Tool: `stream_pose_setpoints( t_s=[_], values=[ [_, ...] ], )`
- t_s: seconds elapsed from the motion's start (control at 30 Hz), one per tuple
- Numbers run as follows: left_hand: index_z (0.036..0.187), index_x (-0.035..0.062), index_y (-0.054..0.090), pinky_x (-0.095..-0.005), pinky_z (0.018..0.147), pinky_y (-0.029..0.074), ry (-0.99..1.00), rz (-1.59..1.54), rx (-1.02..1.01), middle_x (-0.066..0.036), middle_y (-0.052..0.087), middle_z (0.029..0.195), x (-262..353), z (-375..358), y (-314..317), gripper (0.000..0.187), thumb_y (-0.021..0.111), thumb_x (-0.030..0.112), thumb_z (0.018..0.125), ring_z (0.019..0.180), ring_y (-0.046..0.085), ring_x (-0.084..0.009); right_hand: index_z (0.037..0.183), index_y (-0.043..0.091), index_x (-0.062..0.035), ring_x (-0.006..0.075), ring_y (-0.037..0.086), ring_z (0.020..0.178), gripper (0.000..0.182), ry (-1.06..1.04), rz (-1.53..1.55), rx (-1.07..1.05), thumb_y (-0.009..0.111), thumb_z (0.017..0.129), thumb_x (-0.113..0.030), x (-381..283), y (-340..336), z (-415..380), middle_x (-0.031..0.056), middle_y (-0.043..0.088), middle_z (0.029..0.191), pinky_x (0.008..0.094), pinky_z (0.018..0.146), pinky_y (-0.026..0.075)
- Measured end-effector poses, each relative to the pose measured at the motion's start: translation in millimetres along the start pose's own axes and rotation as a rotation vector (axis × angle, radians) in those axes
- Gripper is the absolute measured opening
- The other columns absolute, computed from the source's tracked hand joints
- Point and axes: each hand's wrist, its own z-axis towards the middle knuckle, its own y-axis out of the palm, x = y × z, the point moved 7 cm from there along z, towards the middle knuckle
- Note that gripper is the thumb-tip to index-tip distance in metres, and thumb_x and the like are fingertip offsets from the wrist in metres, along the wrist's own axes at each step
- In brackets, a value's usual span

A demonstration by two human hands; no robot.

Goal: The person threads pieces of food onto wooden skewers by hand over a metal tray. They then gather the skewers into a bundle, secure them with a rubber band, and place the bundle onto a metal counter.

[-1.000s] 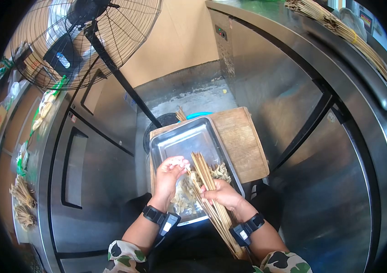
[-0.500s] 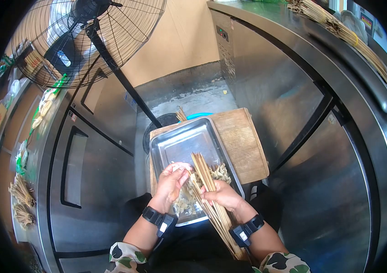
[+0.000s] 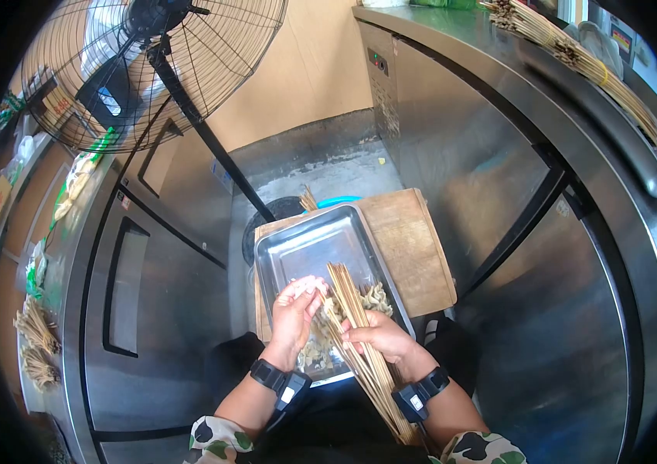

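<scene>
My right hand [image 3: 381,336] is wrapped round a bundle of thin bamboo skewers [image 3: 355,303], which slants down toward my lap. Pale, folded food pieces [image 3: 329,305] sit on the upper ends of a few skewers at the bundle's left side. Close beside them, my left hand [image 3: 294,308] is closed in a pinch; what its fingertips hold is too small to make out. Beneath both hands lies a metal tray [image 3: 305,246], with more pale food pieces [image 3: 314,354] in its near part, partly hidden by hands and skewers.
The tray rests on a wooden board [image 3: 410,247]. A standing fan [image 3: 160,58] rises at the left. Steel cabinets [image 3: 491,178] flank both sides. More skewers [image 3: 568,54] lie on the right counter, and skewer bundles [image 3: 37,325] on the left one. A blue-rimmed container [image 3: 340,200] stands behind the board.
My left hand and forearm have shifted slightly to the right, toward the skewer tips. My right hand keeps its hold on the bundle, nearly still.
</scene>
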Motion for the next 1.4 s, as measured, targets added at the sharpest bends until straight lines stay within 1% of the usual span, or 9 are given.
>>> stream_pose_setpoints(
  t_s=[0.13, 0.2, 0.37, 0.47, 0.6, 0.8, 1.0, 1.17, 1.4],
  values=[
    [0.103, -0.0037, 0.053, -0.0313, 0.083, 0.05, 0.038, 0.006, -0.004, -0.015, 0.06, 0.101, 2.0, -5.2, 3.1, 0.017, 0.051, -0.002, 0.086, 0.091, 0.06, -0.0225, 0.088, 0.056, -0.0037, 0.008, 0.049, 0.05, 0.013, 0.025, 0.06, 0.007, 0.062, 0.077, -0.004, 0.5, 0.5, -0.7, 0.002, 0.053, 0.062, 0.0211, 0.047, 0.042],
    [0.101, -0.0031, 0.053, -0.0311, 0.083, 0.05, 0.07, 0.03, -0.013, -0.015, 0.06, 0.101, 3.8, -7.1, 5.1, 0.015, 0.051, -0.002, 0.086, 0.091, 0.06, -0.0222, 0.087, 0.057, -0.0047, 0.0087, 0.05, 0.052, 0.011, 0.034, 0.067, -0.018, 0.061, 0.077, -0.005, 2.0, 0.5, -0.3, 0.0036, 0.055, 0.067, 0.0206, 0.048, 0.04],
    [0.096, -0.0012, 0.057, -0.0261, 0.078, 0.049, 0.184, 0.178, -0.019, -0.01, 0.062, 0.094, 10.5, -10.5, 10.0, 0.011, 0.053, 0.002, 0.087, 0.084, 0.06, -0.0155, 0.087, 0.057, -0.0062, 0.0087, 0.049, 0.054, 0.011, 0.045, 0.106, -0.041, 0.062, 0.076, -0.005, 3.1, 1.4, -1.3, 0.0034, 0.057, 0.07, 0.0202, 0.049, 0.039],
    [0.099, 0.0002, 0.054, -0.0289, 0.08, 0.049, 0.228, 0.289, -0.044, -0.012, 0.06, 0.101, 10.6, -11.1, 7.6, 0.013, 0.053, 0.005, 0.087, 0.091, 0.06, -0.0188, 0.087, 0.057, -0.0064, 0.0087, 0.05, 0.054, 0.012, 0.052, 0.125, -0.044, 0.062, 0.076, -0.006, 3.6, 2.5, -1.9, 0.0034, 0.057, 0.07, 0.0202, 0.049, 0.039],
    [0.098, -0.0002, 0.059, -0.0249, 0.078, 0.049, 0.265, 0.388, -0.019, -0.008, 0.062, 0.098, 7.7, -15.6, 6.6, 0.013, 0.051, 0.003, 0.088, 0.088, 0.059, -0.013, 0.087, 0.057, -0.0067, 0.0088, 0.05, 0.054, 0.012, 0.04, 0.129, -0.049, 0.063, 0.076, -0.006, 4.5, 0.8, -1.6, 0.0033, 0.057, 0.069, 0.0203, 0.049, 0.04],
    [0.103, -0.0004, 0.056, -0.0244, 0.079, 0.049, 0.174, 0.447, -0.07, -0.008, 0.06, 0.101, 5.9, -19.7, 5.4, 0.016, 0.052, 0.003, 0.088, 0.088, 0.058, -0.0132, 0.085, 0.058, -0.0066, 0.0086, 0.051, 0.053, 0.011, 0.021, 0.083, -0.026, 0.063, 0.076, -0.007, 2.6, -1.4, -1.8, 0.0024, 0.056, 0.066, 0.0211, 0.048, 0.04],
    [0.107, 0.0028, 0.052, -0.0256, 0.077, 0.051, -0.081, 0.165, -0.038, -0.007, 0.059, 0.096, 7.5, -20.9, -9.8, 0.019, 0.052, 0.006, 0.089, 0.084, 0.06, -0.0152, 0.086, 0.057, -0.0052, 0.0079, 0.049, 0.05, 0.011, -0.01, 0.04, 0.007, 0.063, 0.076, -0.004, 0.4, -2.2, 0.1, 0.0012, 0.055, 0.064, 0.0199, 0.047, 0.04],
    [0.1, 0.001, 0.054, -0.025, 0.082, 0.05, -0.107, 0.053, 0.075, -0.009, 0.057, 0.098, 8.4, -10.9, -37.7, 0.013, 0.051, -0.001, 0.087, 0.09, 0.057, -0.017, 0.086, 0.057, -0.0044, 0.0076, 0.05, 0.05, 0.012, -0.005, -0.007, 0.015, 0.064, 0.076, -0.003, 1.2, -1.0, 0.4, 0.0013, 0.055, 0.065, 0.0195, 0.047, 0.041],
    [0.102, 0.0004, 0.054, -0.0253, 0.083, 0.048, -0.142, -0.009, 0.081, -0.01, 0.058, 0.104, 9.9, -3.0, -25.2, 0.015, 0.051, 0.001, 0.087, 0.093, 0.057, -0.0163, 0.085, 0.056, -0.0059, 0.0085, 0.05, 0.052, 0.01, 0.016, -0.051, -0.027, 0.062, 0.077, -0.004, 4.8, 3.1, 2.4, 0.0024, 0.055, 0.067, 0.0212, 0.049, 0.039]
  ],
)
